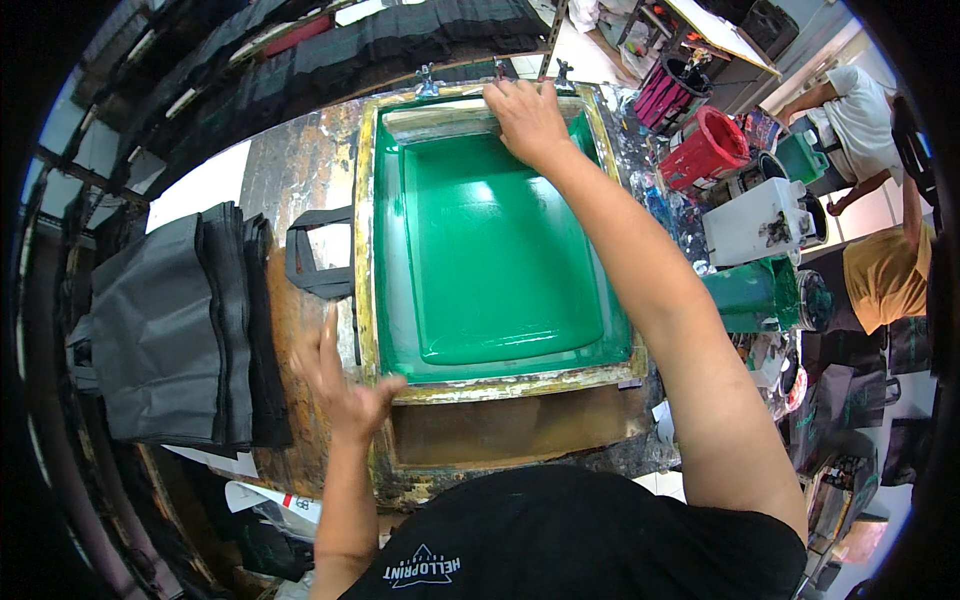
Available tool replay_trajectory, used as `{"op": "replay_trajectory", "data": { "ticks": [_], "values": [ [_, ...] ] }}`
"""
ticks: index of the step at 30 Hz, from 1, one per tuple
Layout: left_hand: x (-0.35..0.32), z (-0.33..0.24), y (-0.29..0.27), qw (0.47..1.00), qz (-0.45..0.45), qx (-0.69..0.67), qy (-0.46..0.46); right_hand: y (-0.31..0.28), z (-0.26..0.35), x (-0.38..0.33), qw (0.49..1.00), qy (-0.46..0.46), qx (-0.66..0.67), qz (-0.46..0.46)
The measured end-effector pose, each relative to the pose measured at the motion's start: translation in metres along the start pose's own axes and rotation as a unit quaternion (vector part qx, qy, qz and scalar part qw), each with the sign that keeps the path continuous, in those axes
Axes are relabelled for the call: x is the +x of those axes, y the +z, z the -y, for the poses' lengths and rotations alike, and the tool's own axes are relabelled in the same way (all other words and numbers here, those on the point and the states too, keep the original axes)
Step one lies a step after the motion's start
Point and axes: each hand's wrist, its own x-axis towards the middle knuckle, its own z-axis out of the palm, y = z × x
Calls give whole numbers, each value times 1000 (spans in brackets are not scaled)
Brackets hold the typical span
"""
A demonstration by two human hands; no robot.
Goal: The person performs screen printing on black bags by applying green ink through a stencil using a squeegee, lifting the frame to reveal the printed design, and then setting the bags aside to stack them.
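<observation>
Presumably for even control, the right hand (527,120) was clamped on the pale wooden squeegee (440,123) at the far end of the yellow-edged, green-inked rectangular screen frame (366,250), while the empty left hand (346,395), fingers apart, hung beside its near-left corner.

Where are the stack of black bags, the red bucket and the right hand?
Stack of black bags (160,330): head view, top bag's face.
Red bucket (688,160): head view, outer side wall.
Right hand (530,120): head view, back of the hand.
</observation>
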Motion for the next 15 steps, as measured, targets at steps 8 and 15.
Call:
{"op": "replay_trajectory", "data": {
  "ticks": [8, 15],
  "values": [
    [245, 6, 132, 974, -68, 69, 203, -15, -36, 29, 989, -4, 95, 117],
    [274, 7, 179, 969, 104, 169, 147, -9, -53, -12, 996, 34, 64, 47]
  ]
}}
